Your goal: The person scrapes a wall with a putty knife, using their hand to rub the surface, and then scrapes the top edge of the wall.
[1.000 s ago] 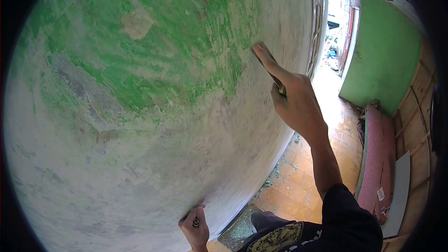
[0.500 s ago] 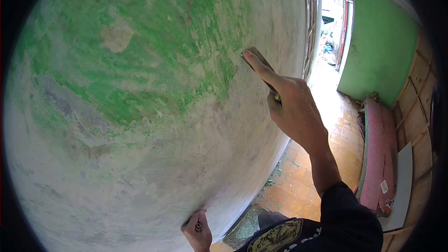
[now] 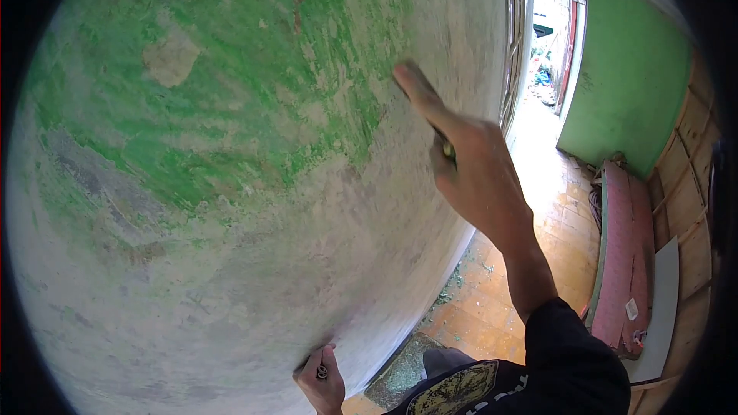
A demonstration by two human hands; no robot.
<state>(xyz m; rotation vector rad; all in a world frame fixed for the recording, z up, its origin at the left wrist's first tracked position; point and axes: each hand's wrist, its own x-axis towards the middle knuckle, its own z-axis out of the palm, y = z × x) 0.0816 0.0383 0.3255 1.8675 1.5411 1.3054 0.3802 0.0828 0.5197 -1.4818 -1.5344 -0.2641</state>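
My right hand (image 3: 484, 165) is closed round a scraper (image 3: 421, 81), its index finger stretched along the blade against the wall (image 3: 338, 230). A bit of yellowish handle shows below the thumb. Green paint is patchy around the blade, with bare pale plaster beside and below it. Low on the wall, my left hand (image 3: 323, 384) is wrapped round a tool whose round handle end (image 3: 322, 372) shows; the rest of that tool is hidden.
Green flakes lie on the orange tiled floor (image 3: 484, 300) along the wall's foot. At right a long pink panel (image 3: 619, 253) and a white board (image 3: 659, 307) lean near a wooden partition (image 3: 692, 184). A bright doorway (image 3: 544, 69) opens at the back.
My right hand has moved slightly up and left with the scraper, blurred by motion. The left hand stays almost in place; the view has shifted a little.
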